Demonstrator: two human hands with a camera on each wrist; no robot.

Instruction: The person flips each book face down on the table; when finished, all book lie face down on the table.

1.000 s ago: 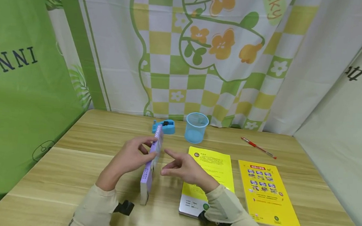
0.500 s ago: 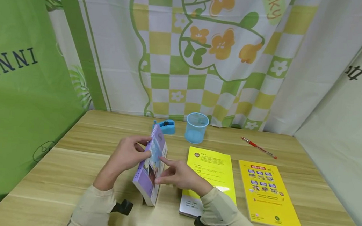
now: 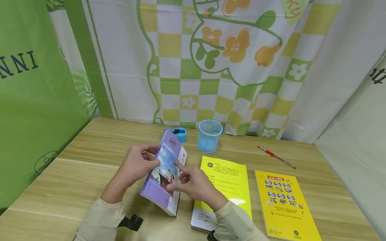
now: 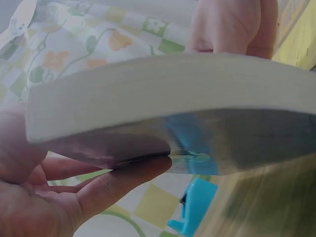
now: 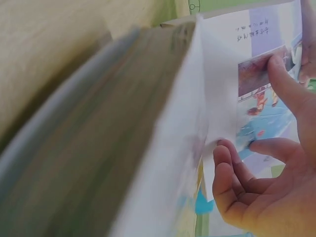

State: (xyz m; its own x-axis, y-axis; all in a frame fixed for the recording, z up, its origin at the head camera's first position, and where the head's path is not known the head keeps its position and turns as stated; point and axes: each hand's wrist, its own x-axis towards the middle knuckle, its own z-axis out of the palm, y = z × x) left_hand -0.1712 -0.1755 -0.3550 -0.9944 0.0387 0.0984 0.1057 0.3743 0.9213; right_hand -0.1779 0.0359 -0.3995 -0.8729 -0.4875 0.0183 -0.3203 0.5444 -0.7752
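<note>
A purple paperback book (image 3: pixel 168 163) with a picture on its cover stands tilted on the wooden table, its front cover facing right. My left hand (image 3: pixel 137 167) grips it along the spine side, thumb on the front cover. In the left wrist view that hand's fingers (image 4: pixel 123 185) lie along the cover beneath the pale page edge (image 4: pixel 163 89). My right hand (image 3: pixel 195 182) touches the front cover with a straight index finger and thumb spread apart. The right wrist view shows these two on the cover picture, the other fingers (image 5: pixel 224 168) bent near the cover's edge.
Right of the purple book lie a yellow book (image 3: pixel 224 175) and a second yellow book (image 3: pixel 287 209). A blue cup (image 3: pixel 209 136) and a blue tape dispenser (image 3: pixel 180 134) stand behind. A red pen (image 3: pixel 276 156) lies at the back right.
The purple book has turned from nearly edge-on, so its front cover now shows more. My right hand has come from apart to touching the cover. My left hand keeps its grip.
</note>
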